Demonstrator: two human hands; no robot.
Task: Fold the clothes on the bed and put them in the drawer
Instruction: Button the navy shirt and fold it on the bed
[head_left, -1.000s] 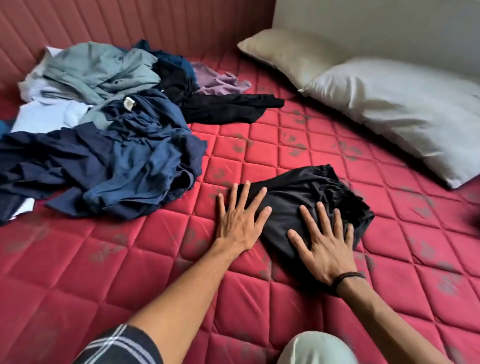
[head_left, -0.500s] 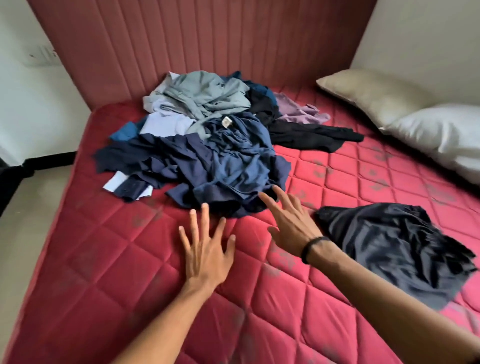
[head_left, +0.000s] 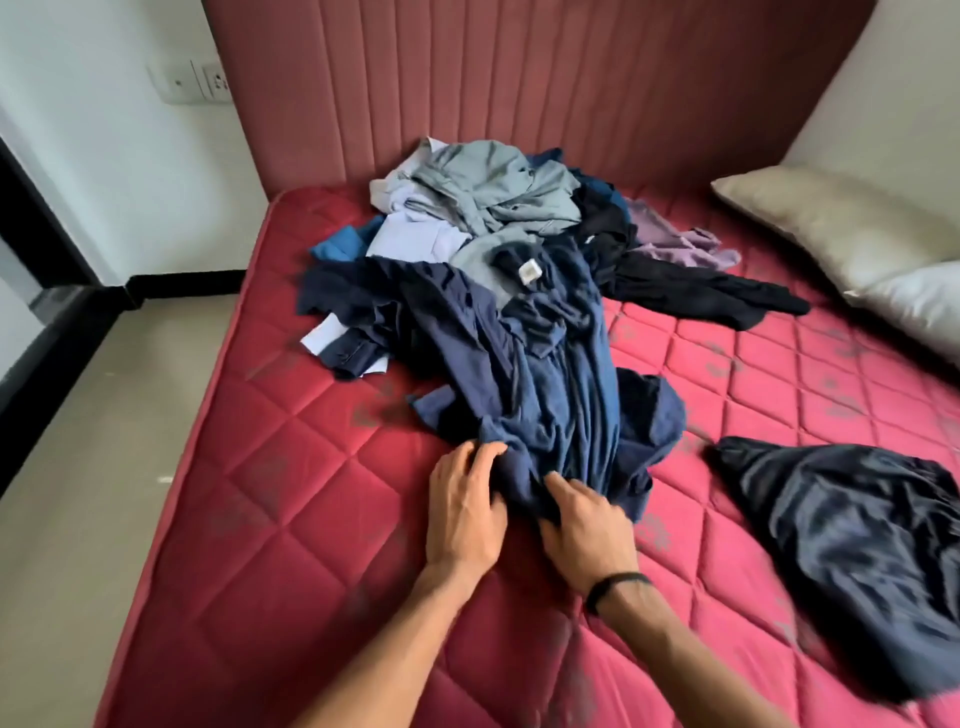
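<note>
We see the left hand (head_left: 465, 512) and the right hand (head_left: 584, 522) side by side, fingers curled into the near hem of a soft, creased navy garment (head_left: 550, 395). It stretches away from them to the rumpled clothes pile (head_left: 493, 208) on the quilted red mattress (head_left: 291, 519). To the right of the right hand lies a folded, glossy black garment (head_left: 852, 535).

Views: one only, head-worn, so nothing is shared with a second view.
Position: above the near edge of the bed (head_left: 270, 519).
Facing: forward and down, toward the headboard (head_left: 519, 78) at top centre.
Nearness: close; forearms enter from the bottom edge.
Coverage: wide-angle, floor (head_left: 104, 415) at left, pillows (head_left: 831, 228) at upper right.
</note>
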